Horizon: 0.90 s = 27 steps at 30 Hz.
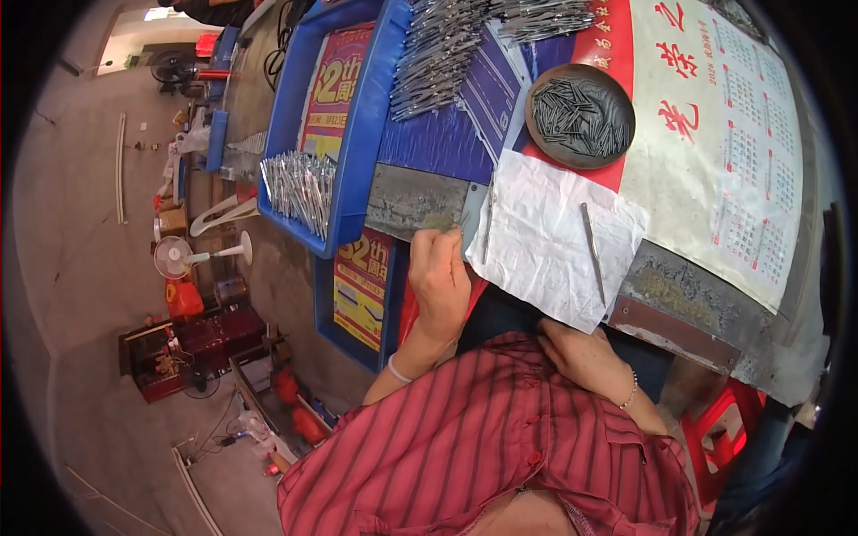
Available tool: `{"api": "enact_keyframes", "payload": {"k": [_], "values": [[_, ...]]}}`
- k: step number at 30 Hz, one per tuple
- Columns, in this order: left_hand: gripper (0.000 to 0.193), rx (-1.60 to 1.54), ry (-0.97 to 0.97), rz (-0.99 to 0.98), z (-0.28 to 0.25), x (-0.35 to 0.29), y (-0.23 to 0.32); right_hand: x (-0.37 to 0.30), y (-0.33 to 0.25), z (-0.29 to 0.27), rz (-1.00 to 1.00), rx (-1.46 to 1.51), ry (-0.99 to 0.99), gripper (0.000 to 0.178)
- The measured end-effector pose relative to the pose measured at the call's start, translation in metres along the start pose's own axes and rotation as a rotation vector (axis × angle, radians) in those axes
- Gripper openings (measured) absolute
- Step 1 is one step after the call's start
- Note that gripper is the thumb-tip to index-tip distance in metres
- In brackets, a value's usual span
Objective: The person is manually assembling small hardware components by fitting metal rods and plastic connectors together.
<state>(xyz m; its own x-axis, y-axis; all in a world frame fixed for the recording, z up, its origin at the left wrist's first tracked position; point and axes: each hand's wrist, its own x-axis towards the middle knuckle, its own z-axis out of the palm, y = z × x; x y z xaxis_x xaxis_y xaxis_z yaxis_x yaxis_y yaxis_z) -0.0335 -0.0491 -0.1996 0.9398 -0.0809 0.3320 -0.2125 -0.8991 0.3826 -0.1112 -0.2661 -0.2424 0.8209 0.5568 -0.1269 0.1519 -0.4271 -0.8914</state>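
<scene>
Two rods (pixel 593 254) rest on your paper (pixel 541 246), the pin bowl (pixel 583 162) at twelve o'clock presumably for easy reach, while at eight your left hand (pixel 442 279) pinches apparently a thin pin (pixel 465 220), and at six your right hand's (pixel 590 360) hidden fingers cannot be read.

Red characters (pixel 677 59) — calendar (pixel 718 156); numerals (pixel 351 260) — leaflets (pixel 358 308)

Holds the left hand (pixel 441 272) forward with curled, pinching fingers (pixel 450 243); has the right hand (pixel 581 355) near the belly (pixel 500 384), fingertips hidden.
</scene>
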Motion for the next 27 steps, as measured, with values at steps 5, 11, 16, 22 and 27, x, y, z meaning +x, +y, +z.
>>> {"api": "enact_keyframes", "payload": {"k": [5, 11, 16, 22, 27], "values": [[0.014, 0.003, 0.007, 0.005, 0.008, 0.006, -0.001, 0.008, 0.001, -0.001, -0.008, 0.001, -0.073, 0.02], [0.014, -0.026, 0.047, 0.112, 0.009, 0.014, -0.002, 0.005, -0.015, 0.009, -0.066, -0.001, -0.08, 0.018], [0.01, -0.311, 0.054, 0.05, 0.008, 0.023, 0.005, -0.007, -0.043, 0.003, -0.228, -0.018, 0.0, 0.015], [0.017, -1.501, -0.458, -0.532, -0.049, -0.034, 0.048, -0.014, -0.081, -0.013, -0.084, 0.28, 0.447, 0.012], [0.024, -1.616, -0.464, -0.451, -0.041, -0.051, 0.067, 0.002, -0.086, -0.013, -0.196, 0.152, 0.682, 0.014]]}}
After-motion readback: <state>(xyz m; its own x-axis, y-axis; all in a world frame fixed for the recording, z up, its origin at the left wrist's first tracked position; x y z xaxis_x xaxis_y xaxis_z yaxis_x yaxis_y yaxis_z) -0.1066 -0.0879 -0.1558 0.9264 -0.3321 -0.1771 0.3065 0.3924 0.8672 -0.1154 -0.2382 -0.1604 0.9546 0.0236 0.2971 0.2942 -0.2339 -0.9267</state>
